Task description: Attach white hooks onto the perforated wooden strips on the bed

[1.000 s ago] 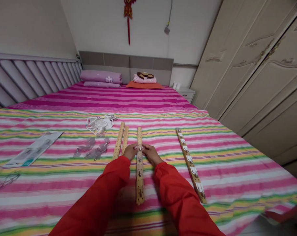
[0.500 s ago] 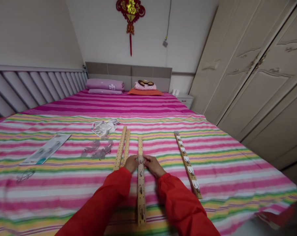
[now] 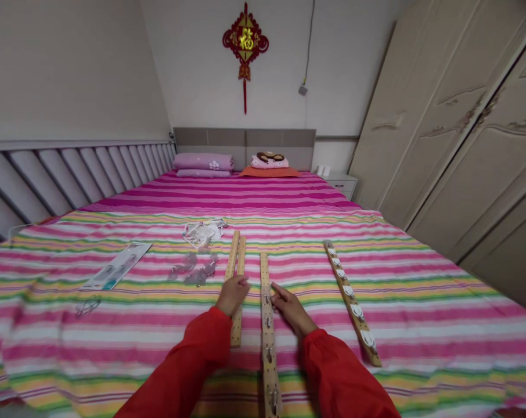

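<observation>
A narrow wooden strip with rows of holes point(image 3: 265, 270) lies lengthwise in front of me, with several clear-backed metal hooks point(image 3: 269, 353) along its nearer part. My right hand point(image 3: 291, 309) is just right of the strip, index finger stretched toward the topmost hook point(image 3: 267, 299), thumb apart; whether it touches is unclear. My left hand point(image 3: 233, 295) has moved clear of that strip and is over two bare wooden strips point(image 3: 237, 332). Its fingers are curled, thumb and forefinger together; anything between them is too small to make out.
Right lies another wooden strip point(image 3: 371, 353) bearing white hooks. Left are loose clear hooks point(image 3: 202, 271), a pile of white hooks point(image 3: 204, 233), a packaged card point(image 3: 117, 267) and a thin wire-like bundle point(image 3: 87, 305). Striped bedding point(image 3: 158, 360) lies under everything; a wardrobe point(image 3: 454, 128) stands right.
Both hands were together at the topmost hook on the middle strip. The left hand has drawn away leftward, and the right has come slightly off to the right. The view has shifted too.
</observation>
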`<move>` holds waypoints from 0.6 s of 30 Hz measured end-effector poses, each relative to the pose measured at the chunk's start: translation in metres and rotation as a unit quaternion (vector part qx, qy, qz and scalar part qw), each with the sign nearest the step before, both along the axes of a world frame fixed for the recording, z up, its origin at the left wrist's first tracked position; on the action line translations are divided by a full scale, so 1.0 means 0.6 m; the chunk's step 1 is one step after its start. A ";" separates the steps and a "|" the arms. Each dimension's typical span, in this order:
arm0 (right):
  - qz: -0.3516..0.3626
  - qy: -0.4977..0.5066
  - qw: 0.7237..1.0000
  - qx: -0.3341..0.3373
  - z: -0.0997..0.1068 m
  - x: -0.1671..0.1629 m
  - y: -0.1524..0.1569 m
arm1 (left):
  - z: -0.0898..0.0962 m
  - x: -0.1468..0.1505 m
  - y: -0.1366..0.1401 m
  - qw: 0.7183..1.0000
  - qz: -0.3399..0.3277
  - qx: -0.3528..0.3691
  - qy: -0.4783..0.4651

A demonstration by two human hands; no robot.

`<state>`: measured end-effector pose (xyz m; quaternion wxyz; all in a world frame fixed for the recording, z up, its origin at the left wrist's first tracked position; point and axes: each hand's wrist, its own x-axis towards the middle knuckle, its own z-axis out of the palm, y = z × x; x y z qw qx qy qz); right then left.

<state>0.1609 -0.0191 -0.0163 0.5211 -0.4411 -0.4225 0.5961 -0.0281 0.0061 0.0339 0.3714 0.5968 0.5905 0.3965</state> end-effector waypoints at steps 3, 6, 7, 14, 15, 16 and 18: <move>-0.013 0.018 1.000 -0.018 -0.006 0.001 0.001 | 0.013 -0.068 0.019 0.978 0.092 0.123 0.137; -0.022 0.026 0.999 -0.020 -0.010 0.001 0.002 | 0.013 -0.124 0.029 0.941 0.149 0.192 0.236; -0.022 0.029 0.999 -0.021 -0.011 0.001 0.003 | 0.012 -0.136 0.031 0.934 0.153 0.194 0.257; -0.032 0.043 0.998 -0.020 -0.010 0.002 0.000 | 0.012 -0.160 0.030 0.934 0.155 0.173 0.271; -0.032 0.044 0.998 -0.020 -0.009 0.002 0.000 | 0.012 -0.163 0.030 0.944 0.166 0.161 0.237; -0.033 0.045 0.998 -0.020 -0.009 0.002 -0.001 | 0.012 -0.166 0.029 0.954 0.179 0.143 0.191; -0.036 0.046 0.998 -0.021 -0.008 0.002 -0.002 | 0.010 -0.175 0.029 0.970 0.210 0.093 0.077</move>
